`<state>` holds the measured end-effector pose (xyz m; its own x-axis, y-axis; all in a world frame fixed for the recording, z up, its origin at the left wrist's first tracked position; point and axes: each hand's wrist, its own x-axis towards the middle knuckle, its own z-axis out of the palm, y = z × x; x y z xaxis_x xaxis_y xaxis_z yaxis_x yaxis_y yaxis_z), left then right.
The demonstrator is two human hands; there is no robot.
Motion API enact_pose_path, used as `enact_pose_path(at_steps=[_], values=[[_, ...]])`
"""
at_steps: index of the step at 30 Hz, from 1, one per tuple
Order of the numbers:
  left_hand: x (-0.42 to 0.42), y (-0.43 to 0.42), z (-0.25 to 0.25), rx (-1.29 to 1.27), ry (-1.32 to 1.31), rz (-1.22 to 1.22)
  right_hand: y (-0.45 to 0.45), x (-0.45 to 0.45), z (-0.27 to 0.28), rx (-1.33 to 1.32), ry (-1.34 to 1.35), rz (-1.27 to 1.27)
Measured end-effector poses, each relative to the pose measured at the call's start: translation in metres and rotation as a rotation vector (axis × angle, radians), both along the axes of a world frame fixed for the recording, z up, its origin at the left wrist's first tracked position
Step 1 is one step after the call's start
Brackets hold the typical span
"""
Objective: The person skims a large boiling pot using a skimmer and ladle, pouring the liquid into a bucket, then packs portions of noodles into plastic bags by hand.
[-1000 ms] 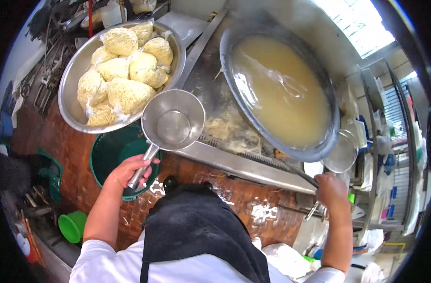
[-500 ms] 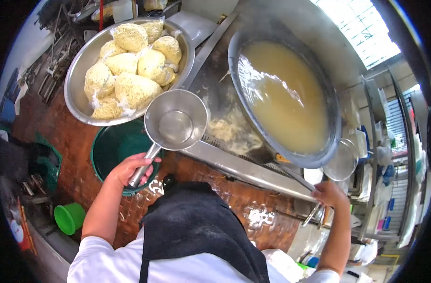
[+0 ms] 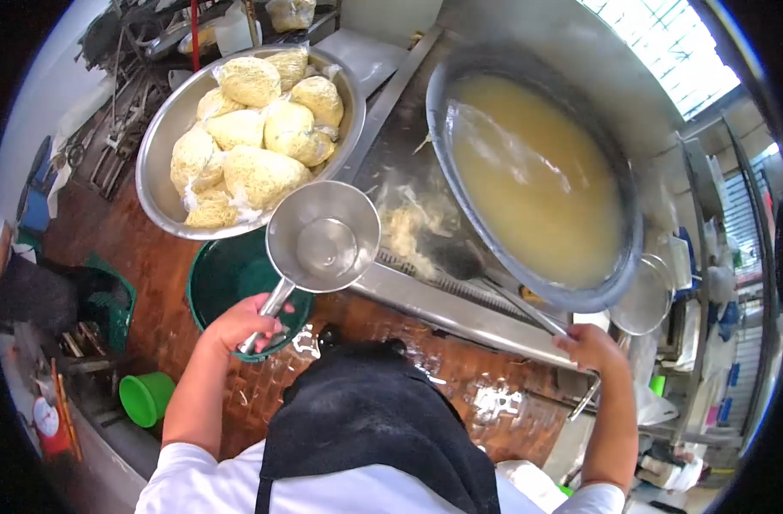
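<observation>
My left hand (image 3: 247, 324) is closed around the handle of a deep metal saucepan (image 3: 324, 236). A little shiny liquid or reflection shows at its bottom; I cannot tell which. The pan hangs over the stove's front edge, by a wide steel bowl (image 3: 156, 188) heaped with bags of yellowish noodles (image 3: 263, 171). My right hand (image 3: 592, 347) grips a long-handled metal utensil (image 3: 528, 307). Its dark rounded head lies low over the stove, beside a big pot (image 3: 633, 218) of cloudy yellowish liquid (image 3: 537, 180). Whether that head is a ladle or a skimmer is unclear.
Below the saucepan stands a dark green tub (image 3: 216, 278) on the wet brick floor (image 3: 443, 368). Pale noodle scraps (image 3: 408, 227) lie on the stove top. A round strainer (image 3: 644, 295) is right of the pot. A bright green bucket (image 3: 147, 398) sits at the left.
My right hand's utensil has swung so its dark head now shows on the stove, left of the pot's near rim. The saucepan stays in my left hand. The whole view has shifted slightly.
</observation>
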<state>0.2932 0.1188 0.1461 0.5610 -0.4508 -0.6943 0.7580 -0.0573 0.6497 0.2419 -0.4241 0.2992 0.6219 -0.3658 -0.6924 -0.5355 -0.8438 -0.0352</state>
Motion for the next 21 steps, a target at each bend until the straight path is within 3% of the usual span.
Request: enact_pose_path(at_steps=[3,6,13,17,21], values=[[-0.014,0.006,-0.004,-0.024,-0.018,0.048,-0.015,-0.005,-0.044,0.165,-0.065,-0.129],[-0.022,0.005,0.004,0.006,-0.006,0.093,-0.022,0.006,-0.094,0.267,-0.075,-0.071],[-0.025,0.000,0.008,0.032,-0.021,0.090,0.012,0.059,-0.186,0.113,-0.135,0.187],[-0.027,-0.005,0.009,0.033,-0.001,0.118,0.053,0.078,-0.199,0.038,-0.435,0.247],[-0.028,-0.010,0.011,0.034,-0.009,0.109,0.060,0.087,-0.207,-0.011,-0.363,0.249]])
